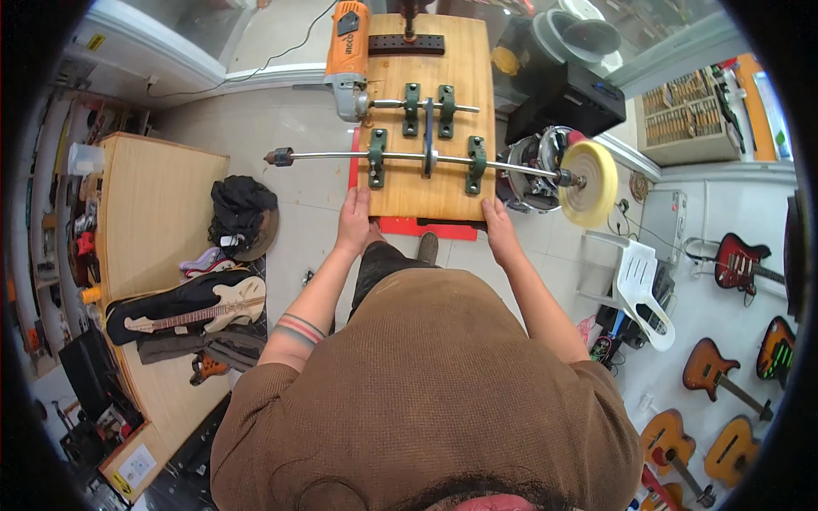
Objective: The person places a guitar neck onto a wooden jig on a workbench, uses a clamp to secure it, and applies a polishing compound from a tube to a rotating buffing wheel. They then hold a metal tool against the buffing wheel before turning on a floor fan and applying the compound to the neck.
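My left hand (354, 223) grips the near left corner of a wooden board (426, 203), and my right hand (499, 226) grips its near right corner. Fingers of both hands partly disappear at the edges. Two steel shafts cross the board, the long one (341, 155) nearer me, held in green pillow-block bearings (377, 157). A dark belt or pulley (429, 140) joins them. At the long shaft's right end is a pale yellow buffing wheel (588, 183); its left end carries a small chuck (279, 157). An orange angle grinder (348, 51) stands at the far left corner.
A red surface (439, 229) shows below the board. To the left, a wooden bench (162, 196) bears a pale electric guitar (230, 305). On the right are a white plastic chair (637, 285), a black box (575, 104) and several guitars (711, 368) against the wall. The grinder's cord (268, 64) trails left.
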`<action>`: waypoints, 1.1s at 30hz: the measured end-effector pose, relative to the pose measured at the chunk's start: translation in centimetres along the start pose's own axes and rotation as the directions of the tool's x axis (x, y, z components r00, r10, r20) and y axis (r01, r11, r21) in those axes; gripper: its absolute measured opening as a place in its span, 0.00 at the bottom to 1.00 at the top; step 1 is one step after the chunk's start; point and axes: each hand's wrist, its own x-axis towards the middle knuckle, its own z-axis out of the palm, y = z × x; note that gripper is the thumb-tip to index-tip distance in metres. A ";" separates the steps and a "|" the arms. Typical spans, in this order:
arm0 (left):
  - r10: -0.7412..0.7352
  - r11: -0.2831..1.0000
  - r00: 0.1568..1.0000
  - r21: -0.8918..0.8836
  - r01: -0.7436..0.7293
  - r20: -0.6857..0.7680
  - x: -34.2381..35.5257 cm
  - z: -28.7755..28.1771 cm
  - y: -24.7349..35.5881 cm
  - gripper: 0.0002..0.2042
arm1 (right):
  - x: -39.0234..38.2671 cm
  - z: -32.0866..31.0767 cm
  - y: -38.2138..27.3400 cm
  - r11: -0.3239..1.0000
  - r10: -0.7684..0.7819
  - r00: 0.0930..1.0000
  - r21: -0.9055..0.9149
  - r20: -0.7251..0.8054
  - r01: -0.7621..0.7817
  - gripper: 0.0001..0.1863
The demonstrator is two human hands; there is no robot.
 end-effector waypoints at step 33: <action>-0.423 0.687 0.859 0.721 0.095 0.290 -1.6 -4.3 9.1 0.23 | -25.6 -17.5 31.1 0.243 0.541 0.839 -0.944 -0.057 -0.221 0.23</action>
